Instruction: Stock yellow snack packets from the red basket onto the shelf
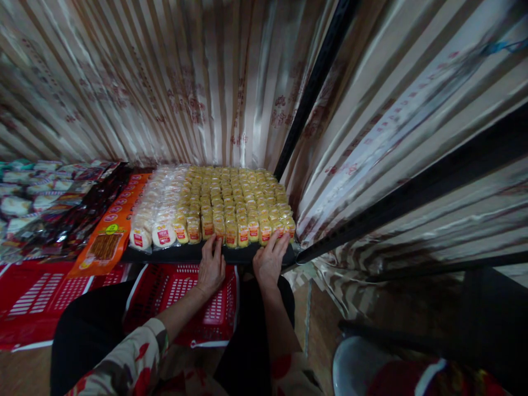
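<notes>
Rows of small yellow wrapped snack packets (235, 192) with red labels fill the right end of a black shelf (165, 256). My left hand (211, 268) rests its stretched fingertips against the front packets near the middle of the rows. At the right front corner, my right hand (269, 263) has its fingers extended over the lowest packets, touching them. Neither hand grips anything that I can see. Left of the yellow packets stand columns of white wrapped round packets (163, 234) with red labels.
An orange snack pouch (109, 234) overhangs the shelf edge, beside dark shiny packs (74, 214) at the left. Red plastic baskets (181, 297) (37, 300) sit below. Pleated curtains (198, 82) hang behind. A black metal post (315, 82) rises at the shelf's right back corner.
</notes>
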A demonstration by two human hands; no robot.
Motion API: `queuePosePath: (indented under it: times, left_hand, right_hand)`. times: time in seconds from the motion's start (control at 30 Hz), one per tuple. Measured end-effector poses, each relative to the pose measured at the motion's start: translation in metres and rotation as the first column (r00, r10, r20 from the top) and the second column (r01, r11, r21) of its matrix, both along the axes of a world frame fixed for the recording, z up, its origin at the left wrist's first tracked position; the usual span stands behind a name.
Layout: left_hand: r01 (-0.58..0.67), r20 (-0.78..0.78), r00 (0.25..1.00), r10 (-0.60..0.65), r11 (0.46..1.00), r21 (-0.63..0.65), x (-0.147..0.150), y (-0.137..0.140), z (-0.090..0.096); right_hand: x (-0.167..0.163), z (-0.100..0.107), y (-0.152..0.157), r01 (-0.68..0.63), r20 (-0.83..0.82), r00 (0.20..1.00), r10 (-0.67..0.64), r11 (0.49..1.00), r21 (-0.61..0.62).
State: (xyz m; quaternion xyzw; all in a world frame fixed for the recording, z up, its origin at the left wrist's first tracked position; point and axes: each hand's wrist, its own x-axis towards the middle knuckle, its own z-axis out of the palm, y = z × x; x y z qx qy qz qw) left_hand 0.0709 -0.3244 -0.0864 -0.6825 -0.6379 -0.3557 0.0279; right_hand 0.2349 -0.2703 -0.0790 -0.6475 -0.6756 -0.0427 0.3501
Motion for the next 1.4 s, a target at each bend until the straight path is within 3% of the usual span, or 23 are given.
queuePosePath:
  times: [0.23,0.4,0.63,0.93,1.4]
  left_hand:
    - [0.009,0.034,0.999,-0.010,1.000,0.015,-0.001,-0.005,-0.001]
    - [0.037,-0.025,0.999,-0.036,0.999,0.037,-0.005,-0.009,0.004]
    - [0.224,-0.197,0.959,-0.204,0.971,0.088,0.005,-0.007,0.014]
    - [0.190,-0.288,0.937,-0.197,0.980,-0.053,0.015,0.001,0.014]
    - [0.263,-0.197,0.948,-0.249,0.964,0.046,0.012,-0.002,0.013]
  right_hand:
    - [0.001,-0.002,0.001,0.008,-0.022,1.000,-0.008,1.000,-0.012]
    - [0.000,-0.003,0.000,-0.006,-0.039,0.999,0.006,1.000,0.003]
    - [0.001,-0.004,0.001,0.004,-0.062,0.998,-0.004,1.000,0.007]
    - [0.005,0.003,-0.001,0.005,-0.180,0.984,0.004,0.999,0.050]
    - [0.004,0.006,-0.002,0.062,-0.278,0.959,-0.045,0.997,0.050]
